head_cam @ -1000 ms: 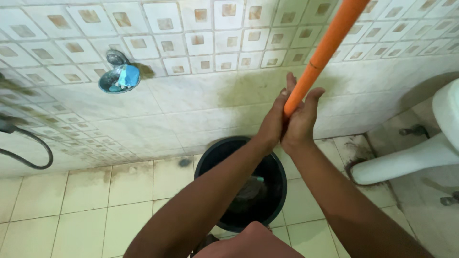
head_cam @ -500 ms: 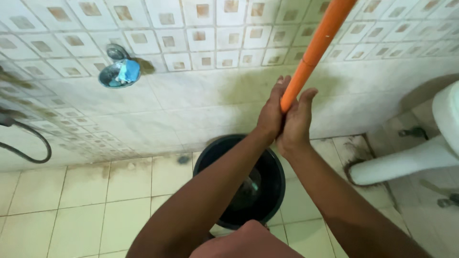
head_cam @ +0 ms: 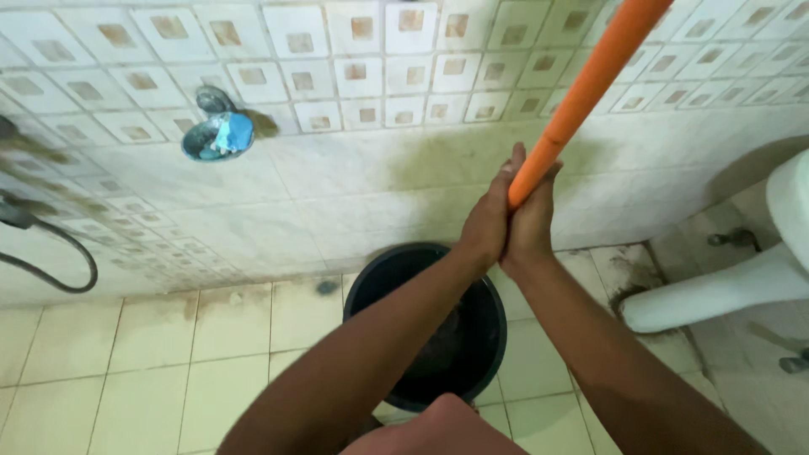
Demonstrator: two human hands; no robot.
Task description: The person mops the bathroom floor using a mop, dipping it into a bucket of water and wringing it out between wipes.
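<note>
An orange pole (head_cam: 590, 84) slants from the top right down between my palms. My left hand (head_cam: 487, 221) and my right hand (head_cam: 531, 226) press flat against it from both sides, fingers stretched upward. Below them stands a black bucket (head_cam: 489, 337) on the tiled floor, with the pole's dark mop end partly visible inside it, mostly hidden by my forearms.
A stained tiled wall (head_cam: 354, 177) rises behind the bucket. A metal soap dish (head_cam: 217, 137) with something blue in it hangs on the wall at left. A dark hose (head_cam: 59, 253) loops at far left. A white toilet (head_cam: 742, 270) stands at right.
My palms have slid against each other around the pole, the left fingers now higher than before. The pole stays between them over the bucket.
</note>
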